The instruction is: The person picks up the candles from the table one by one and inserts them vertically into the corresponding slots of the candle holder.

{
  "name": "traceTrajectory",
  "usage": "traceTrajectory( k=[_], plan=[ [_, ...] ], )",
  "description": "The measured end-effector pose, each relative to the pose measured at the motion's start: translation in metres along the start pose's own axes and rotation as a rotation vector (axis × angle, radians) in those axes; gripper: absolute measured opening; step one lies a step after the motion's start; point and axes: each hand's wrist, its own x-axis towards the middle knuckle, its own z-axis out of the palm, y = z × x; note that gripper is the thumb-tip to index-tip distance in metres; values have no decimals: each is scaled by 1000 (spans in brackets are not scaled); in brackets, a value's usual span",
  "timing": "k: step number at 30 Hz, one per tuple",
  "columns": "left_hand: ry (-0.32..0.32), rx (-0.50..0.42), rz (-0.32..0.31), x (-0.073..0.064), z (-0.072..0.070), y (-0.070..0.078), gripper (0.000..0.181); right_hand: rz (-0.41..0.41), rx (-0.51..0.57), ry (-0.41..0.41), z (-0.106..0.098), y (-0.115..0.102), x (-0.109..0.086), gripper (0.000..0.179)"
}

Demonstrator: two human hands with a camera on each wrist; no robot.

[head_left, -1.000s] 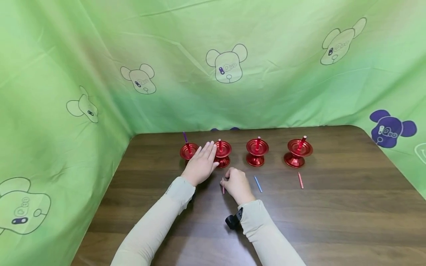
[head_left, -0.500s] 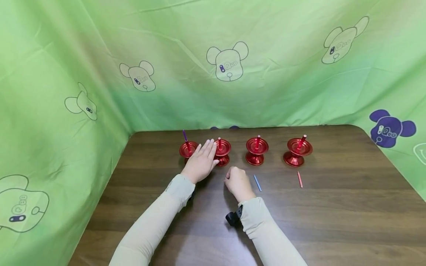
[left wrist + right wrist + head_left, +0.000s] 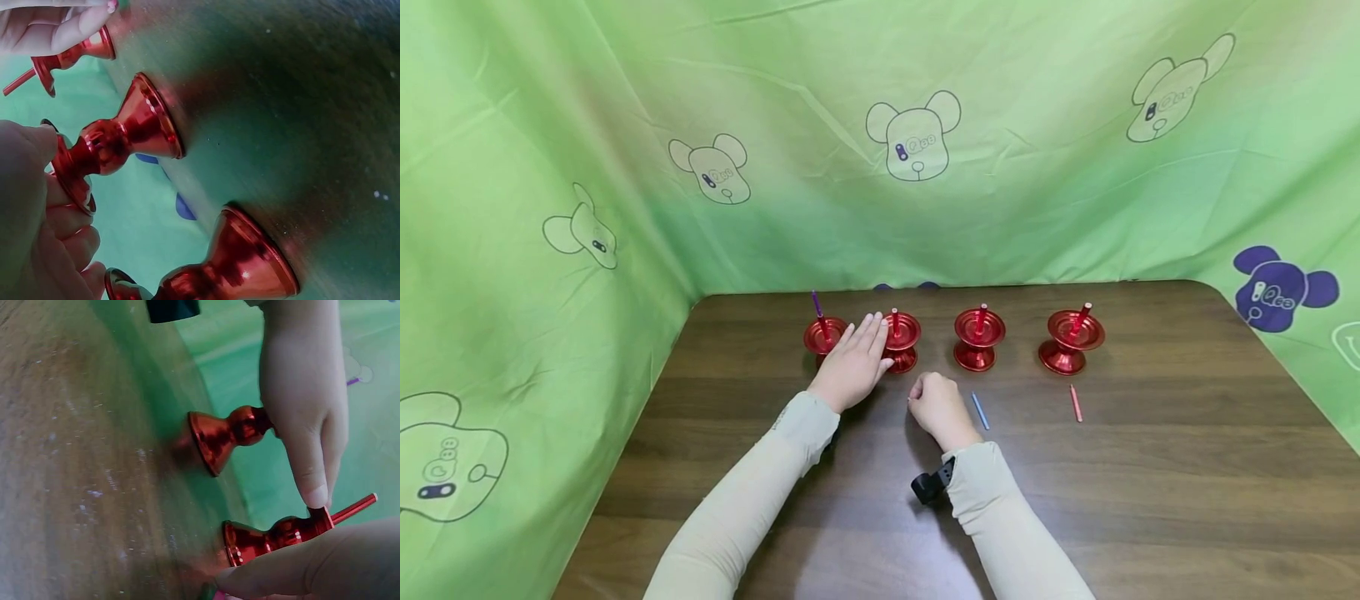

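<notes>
My left hand (image 3: 853,367) holds the dish of the second red metal candle holder (image 3: 904,333) from the left. Its fingers look nearly straight from above, and in the left wrist view the thumb and fingers lie either side of the dish (image 3: 72,178). Just in front of this holder, my right hand (image 3: 942,408) pinches a small pink candle (image 3: 219,595), mostly hidden by the fingers. A purple candle (image 3: 817,303) stands in the upright tube of the leftmost candle holder (image 3: 822,337), partly covered by my left hand. The second holder's tube (image 3: 895,321) stands upright.
Two more red candle holders, the third (image 3: 977,337) and the rightmost (image 3: 1067,337), stand in the same row. A blue candle (image 3: 981,411) and a coral candle (image 3: 1077,403) lie on the wooden table (image 3: 1150,483). A green printed cloth (image 3: 805,208) hangs behind.
My right hand has closed on the pink candle that lay upright-looking by its fingers, and has shifted slightly right. My left hand stays at the second candle holder.
</notes>
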Motion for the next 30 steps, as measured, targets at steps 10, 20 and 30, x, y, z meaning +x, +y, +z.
traceTrajectory(
  k=[10, 20, 30],
  plan=[
    [3, -11, 2, 0, 1, 1, 63, 31, 92, 44, -4, 6, 6, 7],
    [-8, -45, -8, 1, -1, 1, 63, -29, 200, 185, -7, 11, 6, 4],
    [-13, -45, -4, 2, -1, 0, 64, -72, 277, 306, -10, 11, 10, 3]
  ],
)
